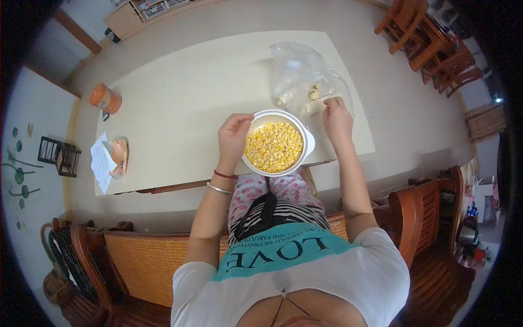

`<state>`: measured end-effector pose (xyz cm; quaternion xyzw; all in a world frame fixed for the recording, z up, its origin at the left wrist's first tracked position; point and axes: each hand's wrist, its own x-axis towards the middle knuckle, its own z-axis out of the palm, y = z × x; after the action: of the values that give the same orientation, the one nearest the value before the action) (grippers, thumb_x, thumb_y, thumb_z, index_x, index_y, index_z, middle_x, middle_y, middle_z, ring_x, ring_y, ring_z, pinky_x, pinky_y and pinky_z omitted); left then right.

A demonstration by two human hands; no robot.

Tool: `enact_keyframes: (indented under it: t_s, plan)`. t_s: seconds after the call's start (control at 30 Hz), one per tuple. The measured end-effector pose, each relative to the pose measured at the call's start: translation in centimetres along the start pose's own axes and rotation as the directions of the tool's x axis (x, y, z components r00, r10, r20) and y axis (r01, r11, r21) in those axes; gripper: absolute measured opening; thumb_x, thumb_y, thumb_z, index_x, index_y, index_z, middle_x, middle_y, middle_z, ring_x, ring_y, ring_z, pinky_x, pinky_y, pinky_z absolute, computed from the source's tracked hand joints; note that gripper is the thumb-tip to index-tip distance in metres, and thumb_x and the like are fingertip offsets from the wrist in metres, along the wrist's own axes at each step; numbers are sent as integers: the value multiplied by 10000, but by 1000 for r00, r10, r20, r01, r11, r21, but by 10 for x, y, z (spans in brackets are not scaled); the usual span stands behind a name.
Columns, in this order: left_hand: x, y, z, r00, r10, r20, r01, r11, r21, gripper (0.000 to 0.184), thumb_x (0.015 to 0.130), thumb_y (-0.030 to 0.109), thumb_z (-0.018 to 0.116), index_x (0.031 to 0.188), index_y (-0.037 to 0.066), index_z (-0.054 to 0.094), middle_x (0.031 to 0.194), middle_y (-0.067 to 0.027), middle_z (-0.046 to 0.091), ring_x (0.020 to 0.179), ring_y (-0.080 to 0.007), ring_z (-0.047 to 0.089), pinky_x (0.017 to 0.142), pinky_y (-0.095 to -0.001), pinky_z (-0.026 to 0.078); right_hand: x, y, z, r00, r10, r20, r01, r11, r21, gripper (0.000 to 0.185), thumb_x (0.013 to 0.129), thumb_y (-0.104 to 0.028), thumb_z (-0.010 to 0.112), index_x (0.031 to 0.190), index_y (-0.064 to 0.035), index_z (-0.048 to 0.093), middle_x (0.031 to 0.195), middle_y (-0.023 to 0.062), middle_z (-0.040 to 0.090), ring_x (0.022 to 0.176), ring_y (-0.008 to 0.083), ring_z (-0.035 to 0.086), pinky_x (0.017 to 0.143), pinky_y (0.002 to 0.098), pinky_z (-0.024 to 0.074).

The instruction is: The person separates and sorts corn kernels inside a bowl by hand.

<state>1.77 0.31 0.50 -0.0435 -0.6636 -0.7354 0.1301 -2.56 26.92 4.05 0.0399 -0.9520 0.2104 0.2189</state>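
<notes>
A white bowl [309, 143] with side handles sits at the table's near edge, filled with loose yellow corn kernels [274, 148]. At its upper left rim is my left hand [234, 134], fingers curled and tips pressed together; whatever they pinch is too small to make out. To the right of the bowl, my right hand [337, 117] has its fingers closed on the end of a pale stripped corn cob [315, 106]. That cob lies on a clear plastic bag [297, 62], near another cob piece [284, 100] and a small yellowish piece [314, 91].
The pale table [190, 82] carries an orange canister [105, 98] at the far left. White papers [102, 162] and an open packet [119, 157] lie at its near left corner. A wooden bench [143, 261] is behind me; wooden chairs [419, 41] stand beyond, upper right.
</notes>
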Motion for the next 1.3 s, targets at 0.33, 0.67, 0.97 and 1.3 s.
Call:
enact_keyframes:
  t_s: [0.33,0.67,0.97,1.3]
  plan:
    - [-1,-4,0,1000,24,8,-24,1000,-8,102,894,-27,555,951,-33,640,947,-61,631,901,-120,595,821,-244,468,-37,-79,9,381,-660,648,302,751,587,191,779,-72,573,943,-45,668,935,156,659,883,331,630,803,401,493]
    - [-1,-3,-1,997,75,8,-75,992,105,90,878,-17,578,934,-30,647,941,-81,636,898,-148,601,822,-258,463,-6,-65,32,701,-446,557,278,889,363,249,770,-30,560,995,-16,666,981,193,654,924,358,619,831,412,488]
    - [0,0,0,997,71,13,-72,992,106,88,877,-9,579,923,-21,653,921,-77,642,891,-154,603,813,-256,459,-23,-47,-7,568,-419,709,279,908,313,160,773,-48,563,891,-8,663,894,172,651,877,343,621,793,406,491]
    - [0,0,2,989,136,66,-146,974,175,78,852,-1,600,901,-9,659,879,-92,650,855,-192,619,780,-286,482,-29,-43,-1,748,-405,526,236,903,360,127,778,-43,570,877,-17,644,853,176,641,835,348,619,749,416,493]
